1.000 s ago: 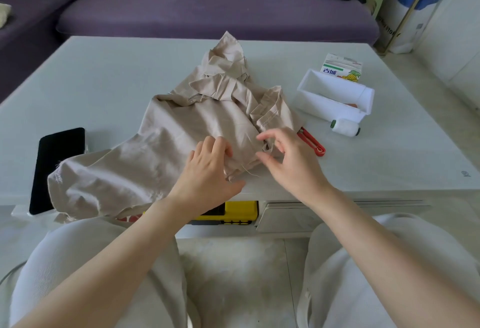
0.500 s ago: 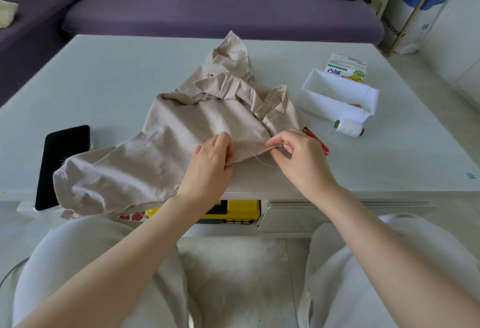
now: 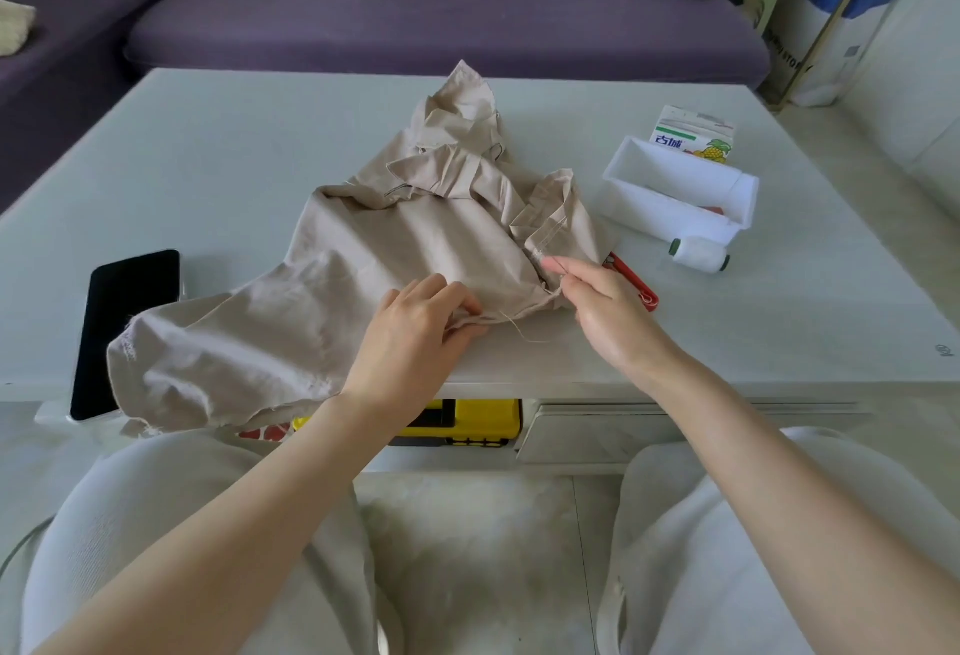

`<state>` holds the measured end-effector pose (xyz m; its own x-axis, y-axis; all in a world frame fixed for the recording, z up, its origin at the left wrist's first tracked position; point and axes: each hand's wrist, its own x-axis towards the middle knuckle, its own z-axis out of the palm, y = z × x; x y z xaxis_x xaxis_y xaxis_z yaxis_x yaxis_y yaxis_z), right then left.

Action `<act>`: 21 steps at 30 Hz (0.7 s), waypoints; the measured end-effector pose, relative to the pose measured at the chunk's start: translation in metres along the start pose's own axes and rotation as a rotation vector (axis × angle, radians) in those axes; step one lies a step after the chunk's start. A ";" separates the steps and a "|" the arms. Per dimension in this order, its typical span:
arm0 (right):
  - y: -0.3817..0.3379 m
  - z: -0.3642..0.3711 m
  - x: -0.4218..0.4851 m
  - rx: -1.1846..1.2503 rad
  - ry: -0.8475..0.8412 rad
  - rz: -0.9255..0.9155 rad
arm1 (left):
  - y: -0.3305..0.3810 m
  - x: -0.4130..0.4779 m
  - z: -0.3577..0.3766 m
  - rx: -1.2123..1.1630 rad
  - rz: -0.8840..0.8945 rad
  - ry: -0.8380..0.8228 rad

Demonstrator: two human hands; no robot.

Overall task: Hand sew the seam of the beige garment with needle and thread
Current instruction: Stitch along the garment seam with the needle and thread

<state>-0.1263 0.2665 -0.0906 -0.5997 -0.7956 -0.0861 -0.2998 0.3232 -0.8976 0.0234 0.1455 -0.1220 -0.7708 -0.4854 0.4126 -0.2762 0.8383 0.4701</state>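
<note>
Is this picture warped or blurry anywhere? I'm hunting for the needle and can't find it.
Head view: the wide lens splays the sides of the table outward; light is soft and even, with faint shadows under the left hand and right hand; the beige garment looks sharp, the thread shows, yet the needle is only a thin dark sliver at the right hand's pinched fingertips.

- Beige garment (image 3: 363, 259): woven cloth, matt, creased, with raw edges frayed.
- Thread (image 3: 522, 333): fine pale strand, matt.
- Worktop (image 3: 208, 176): pale, smooth, with a faint sheen.
- Phone (image 3: 124, 322): black, with a glossy face.
- Tray (image 3: 670, 202): white plastic, smooth, matt.
- Spool (image 3: 698, 254): white wound thread with green plastic ends.
- Carton (image 3: 693, 135): printed card.
- Red tool (image 3: 634, 283): plastic, smooth.
- Sofa (image 3: 415, 15): purple upholstery cloth, matt, finely textured.
- Box (image 3: 483, 420) under the worktop: yellow plastic, glossy.
</note>
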 end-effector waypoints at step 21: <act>0.010 0.011 -0.001 -0.261 0.071 -0.303 | -0.001 -0.001 -0.001 0.117 0.073 0.040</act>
<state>-0.1203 0.2646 -0.1044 -0.5021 -0.8405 0.2037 -0.6434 0.2057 -0.7373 0.0247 0.1451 -0.1221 -0.7682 -0.4300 0.4743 -0.2875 0.8936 0.3446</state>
